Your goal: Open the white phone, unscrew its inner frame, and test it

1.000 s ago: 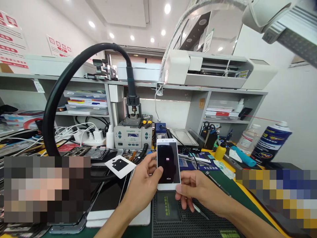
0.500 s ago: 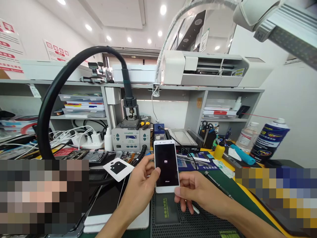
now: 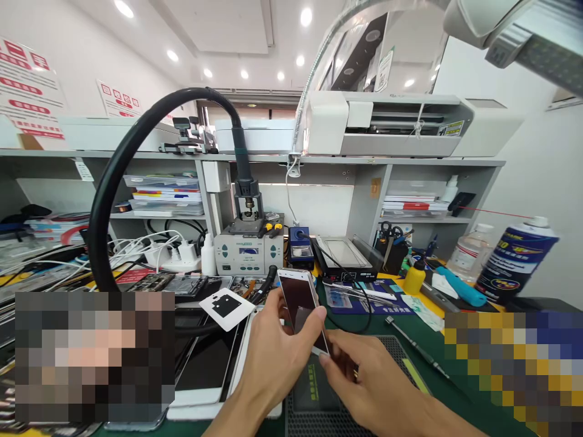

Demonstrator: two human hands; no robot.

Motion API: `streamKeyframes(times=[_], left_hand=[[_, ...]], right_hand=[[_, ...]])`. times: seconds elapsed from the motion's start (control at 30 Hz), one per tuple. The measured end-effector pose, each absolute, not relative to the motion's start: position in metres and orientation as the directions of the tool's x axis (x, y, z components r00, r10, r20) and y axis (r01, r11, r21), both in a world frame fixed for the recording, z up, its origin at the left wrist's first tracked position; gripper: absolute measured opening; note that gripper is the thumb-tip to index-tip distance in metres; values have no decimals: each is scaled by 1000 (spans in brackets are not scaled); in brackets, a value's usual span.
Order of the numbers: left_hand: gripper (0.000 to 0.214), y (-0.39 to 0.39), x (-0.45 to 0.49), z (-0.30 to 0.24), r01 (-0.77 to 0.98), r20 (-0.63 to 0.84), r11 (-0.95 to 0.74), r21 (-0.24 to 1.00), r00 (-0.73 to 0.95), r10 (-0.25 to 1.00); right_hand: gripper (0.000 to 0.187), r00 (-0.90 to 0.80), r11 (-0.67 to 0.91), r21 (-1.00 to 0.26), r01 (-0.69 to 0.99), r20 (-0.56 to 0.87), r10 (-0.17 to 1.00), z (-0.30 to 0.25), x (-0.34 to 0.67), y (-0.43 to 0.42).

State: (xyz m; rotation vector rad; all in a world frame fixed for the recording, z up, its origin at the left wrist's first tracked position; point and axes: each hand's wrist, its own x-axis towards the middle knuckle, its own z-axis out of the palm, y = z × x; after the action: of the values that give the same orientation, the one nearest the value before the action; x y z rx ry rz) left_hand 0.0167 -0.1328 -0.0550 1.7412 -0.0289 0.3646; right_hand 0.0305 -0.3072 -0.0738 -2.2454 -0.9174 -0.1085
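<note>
A white-framed smartphone point(image 3: 298, 297) is held tilted over a black textured mat point(image 3: 314, 423). Its dark screen faces me, with the lower part behind my fingers. My left hand point(image 3: 285, 340) is closed round the phone's left side, its thumb lying across the front of the screen. My right hand point(image 3: 364, 370) grips the bottom right corner between thumb and fingers. Just left of the hands lies a white card with a black cut-out shape point(image 3: 226, 308). Beneath that are larger white-framed devices point(image 3: 207, 364).
Behind stands a grey soldering or hot-air station point(image 3: 248, 252) with a thick black hose point(image 3: 102, 200). To the right are a screwdriver-like tool point(image 3: 416, 349), a yellow bottle point(image 3: 413, 278) and a blue spray can point(image 3: 517, 258). A lamp head point(image 3: 514, 36) hangs above. Blurred patches cover both lower sides.
The phone has turned and tilted, and its lit logo screen now looks dark. My left thumb has moved over the screen. The view has shifted slightly left.
</note>
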Motion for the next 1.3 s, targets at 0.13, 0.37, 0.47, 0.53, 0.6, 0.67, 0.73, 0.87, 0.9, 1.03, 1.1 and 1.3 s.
streamKeyframes(times=[0.13,0.37,0.47,0.53,0.6,0.67,0.73,0.87,0.9,1.03,1.1,1.3], left_hand=[[41,-136,16,-53,-197,254,-238,951,938,238],[40,-138,16,-54,-184,258,-272,944,929,267],[43,-139,16,-55,-188,271,-306,933,927,259],[47,-139,17,-57,-181,280,-357,917,927,248],[52,-139,17,-61,-178,286,-399,900,930,230],[56,-138,18,-63,-182,279,-394,901,938,205],[55,-136,18,-65,-203,263,-317,926,952,158],[42,-130,19,-62,-262,263,-35,964,964,34],[39,-128,20,-61,-268,268,11,963,963,18],[31,-124,21,-56,-264,265,69,962,964,0],[30,-123,21,-55,-260,262,76,963,965,-12],[30,-122,21,-57,-282,283,40,959,959,-9]], right_hand=[[16,726,-507,-545,668,328,604,-77,30,-306],[17,725,-496,-557,667,331,604,-79,29,-305],[13,740,-494,-588,641,302,601,-78,29,-305],[12,756,-492,-617,614,282,591,-76,29,-305],[13,773,-476,-660,581,264,577,-74,29,-305],[15,791,-454,-711,536,236,565,-71,30,-305],[17,818,-434,-775,460,179,547,-69,31,-305],[23,834,-314,-929,194,-12,551,-65,38,-306],[24,823,-272,-953,134,-46,566,-64,41,-307],[27,788,-181,-983,19,-97,607,-62,48,-309],[26,778,-169,-986,-2,-108,619,-63,50,-311],[26,761,-171,-985,-11,-119,638,-67,51,-313]])
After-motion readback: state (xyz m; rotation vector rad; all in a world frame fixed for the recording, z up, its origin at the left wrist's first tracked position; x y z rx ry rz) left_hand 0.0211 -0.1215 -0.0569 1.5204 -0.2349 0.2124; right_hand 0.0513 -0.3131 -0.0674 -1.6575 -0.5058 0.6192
